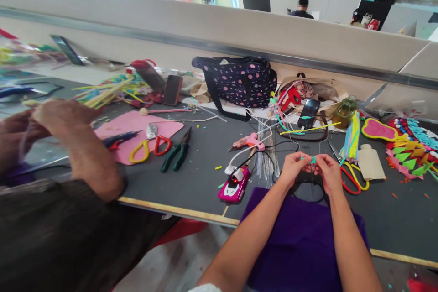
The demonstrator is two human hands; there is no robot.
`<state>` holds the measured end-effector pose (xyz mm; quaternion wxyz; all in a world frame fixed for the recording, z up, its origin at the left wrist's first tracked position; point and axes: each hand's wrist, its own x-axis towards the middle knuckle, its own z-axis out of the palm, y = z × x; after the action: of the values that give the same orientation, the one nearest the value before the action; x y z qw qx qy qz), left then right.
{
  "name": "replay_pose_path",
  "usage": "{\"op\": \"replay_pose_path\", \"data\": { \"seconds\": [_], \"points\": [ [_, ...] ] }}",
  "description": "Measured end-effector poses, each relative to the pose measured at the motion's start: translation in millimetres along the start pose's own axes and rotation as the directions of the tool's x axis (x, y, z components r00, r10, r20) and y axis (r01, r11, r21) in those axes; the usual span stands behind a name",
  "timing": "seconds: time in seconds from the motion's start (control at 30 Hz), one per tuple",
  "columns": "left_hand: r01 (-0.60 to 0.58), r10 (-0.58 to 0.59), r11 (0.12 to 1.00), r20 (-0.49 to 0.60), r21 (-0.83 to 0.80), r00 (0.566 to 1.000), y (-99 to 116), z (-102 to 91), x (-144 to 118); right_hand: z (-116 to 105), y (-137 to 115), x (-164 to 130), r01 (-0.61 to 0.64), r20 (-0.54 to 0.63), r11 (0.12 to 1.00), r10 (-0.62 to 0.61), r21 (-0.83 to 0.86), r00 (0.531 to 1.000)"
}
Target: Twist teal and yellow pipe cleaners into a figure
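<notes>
Near the table's front edge, above a purple cloth [290,242], my two hands are close together. My left hand [293,168] pinches one side of a small teal piece [312,160]. On its other side, the fingers of my right hand [329,174] close on the same piece. Its exact kind is too small to tell. Thin pale wires rise from around my fingers, and a yellow stick [310,128] lies just beyond them. Scissors with red and yellow handles [357,178] rest beside my right hand.
Left of my hands are a pink glue gun [251,141], a magenta power strip [234,187] and green-handled pliers [178,153]. A dark patterned bag [239,82] stands behind. A glass jar [345,109] sits back right. A co-worker's arm [85,146] reaches in at left.
</notes>
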<state>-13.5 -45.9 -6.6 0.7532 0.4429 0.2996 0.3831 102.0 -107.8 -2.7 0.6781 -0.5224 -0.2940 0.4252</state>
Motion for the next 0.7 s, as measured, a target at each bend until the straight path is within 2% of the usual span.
{"op": "replay_pose_path", "data": {
  "seconds": [0.4, 0.47, 0.5, 0.53, 0.57, 0.6, 0.63, 0.67, 0.7],
  "points": [
    [-0.008, 0.008, 1.0, 0.023, 0.019, 1.0, 0, 0.3, -1, -3, 5, 2, 0.013, -0.027, 0.995, -0.016, -0.096, 1.0],
    [-0.014, 0.014, 1.0, 0.004, -0.004, 1.0, 1, -0.7, -1, -12, 1, 5, 0.038, -0.092, 0.992, -0.049, -0.124, 0.995],
    [-0.017, 0.017, 1.0, -0.006, -0.013, 1.0, 1, -1.4, -1, -19, -1, 7, 0.077, -0.172, 0.985, -0.104, -0.156, 0.98],
    [-0.018, 0.018, 1.0, -0.016, -0.019, 1.0, 2, -2.3, 0, -27, -3, 10, 0.118, -0.288, 0.97, -0.178, -0.213, 0.941],
    [-0.016, 0.016, 1.0, -0.022, -0.022, 1.0, 2, -3.1, 0, -36, -5, 12, 0.143, -0.409, 0.942, -0.265, -0.305, 0.873],
    [-0.012, 0.012, 1.0, -0.024, -0.024, 1.0, 2, -3.9, 0, -46, -7, 13, 0.133, -0.477, 0.894, -0.348, -0.427, 0.807],
    [-0.008, 0.008, 1.0, -0.022, -0.026, 1.0, 2, -4.6, 1, -54, -8, 14, 0.087, -0.49, 0.821, -0.418, -0.564, 0.764],
    [-0.005, 0.005, 1.0, -0.02, -0.03, 1.0, 2, -5.2, 1, -61, -9, 15, 0.012, -0.483, 0.732, -0.461, -0.681, 0.745],
    [-0.003, 0.002, 0.999, -0.019, -0.035, 1.0, 2, -5.7, 1, -66, -10, 15, -0.069, -0.466, 0.651, -0.462, -0.756, 0.755]
  ]
}}
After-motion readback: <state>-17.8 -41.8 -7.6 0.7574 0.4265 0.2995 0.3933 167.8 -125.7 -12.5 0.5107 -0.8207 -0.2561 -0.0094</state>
